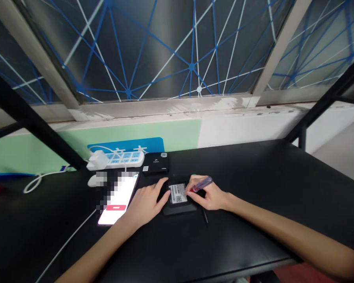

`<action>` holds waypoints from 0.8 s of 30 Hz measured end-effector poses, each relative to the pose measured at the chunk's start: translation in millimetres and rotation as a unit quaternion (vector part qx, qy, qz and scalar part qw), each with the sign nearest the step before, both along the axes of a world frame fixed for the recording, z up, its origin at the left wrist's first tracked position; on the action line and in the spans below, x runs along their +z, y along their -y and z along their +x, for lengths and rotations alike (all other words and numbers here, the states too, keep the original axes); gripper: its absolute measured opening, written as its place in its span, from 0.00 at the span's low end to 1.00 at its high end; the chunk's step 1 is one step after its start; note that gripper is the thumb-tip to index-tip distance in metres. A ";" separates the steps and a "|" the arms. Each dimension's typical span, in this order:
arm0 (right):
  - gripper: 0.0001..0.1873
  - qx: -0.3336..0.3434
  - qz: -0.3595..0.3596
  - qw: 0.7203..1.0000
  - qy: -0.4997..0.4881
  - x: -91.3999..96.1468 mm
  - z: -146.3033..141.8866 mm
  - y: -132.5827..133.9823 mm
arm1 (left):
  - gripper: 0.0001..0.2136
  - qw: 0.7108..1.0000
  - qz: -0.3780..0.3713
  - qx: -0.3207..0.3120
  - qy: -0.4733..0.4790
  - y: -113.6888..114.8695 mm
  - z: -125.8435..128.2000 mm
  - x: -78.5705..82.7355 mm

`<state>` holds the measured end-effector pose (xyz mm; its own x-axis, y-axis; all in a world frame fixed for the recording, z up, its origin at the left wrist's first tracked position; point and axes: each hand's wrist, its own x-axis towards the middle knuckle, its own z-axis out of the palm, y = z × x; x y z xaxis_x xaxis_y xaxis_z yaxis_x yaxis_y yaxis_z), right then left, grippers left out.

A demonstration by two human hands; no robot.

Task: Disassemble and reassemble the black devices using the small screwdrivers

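A small black box-shaped device (179, 208) with a silver printed label (177, 193) lies on the black table before me. My left hand (146, 201) rests at its left side, thumb and fingers apart against its edge. Over the device's right side, my right hand (208, 192) grips a screwdriver (203, 183) with a translucent purple and red handle. The driver's tip is hidden by my fingers. Beside the device on the right lies a thin dark rod (205, 216), partly under my right hand.
A lit phone or tablet (120, 198) lies left of my left hand, with a white mouse (96, 181) beyond it. Farther back are a white power strip (124, 159) with a plugged-in adapter and another black box (156, 162). A white cable (66, 243) crosses the table at left.
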<state>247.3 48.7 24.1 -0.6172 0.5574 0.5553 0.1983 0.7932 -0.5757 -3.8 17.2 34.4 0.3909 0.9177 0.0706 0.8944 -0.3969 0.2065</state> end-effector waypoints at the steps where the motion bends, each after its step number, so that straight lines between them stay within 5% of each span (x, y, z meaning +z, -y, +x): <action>1: 0.04 -0.003 0.005 1.000 -0.002 0.1 0.6 -1.1 | 0.20 1.000 0.000 0.003 0.000 0.2 0.1 0.5; 24: 0.03 0.032 0.048 0.998 0.004 -0.1 -1.3 2.7 | 0.13 0.999 0.012 0.047 0.007 -1.9 0.4 -0.4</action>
<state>246.0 46.0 24.0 -0.6543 0.4614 0.5992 0.1502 0.8559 -0.4949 -3.5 19.0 34.0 0.3020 0.9483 0.0979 0.9248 -0.3163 0.2114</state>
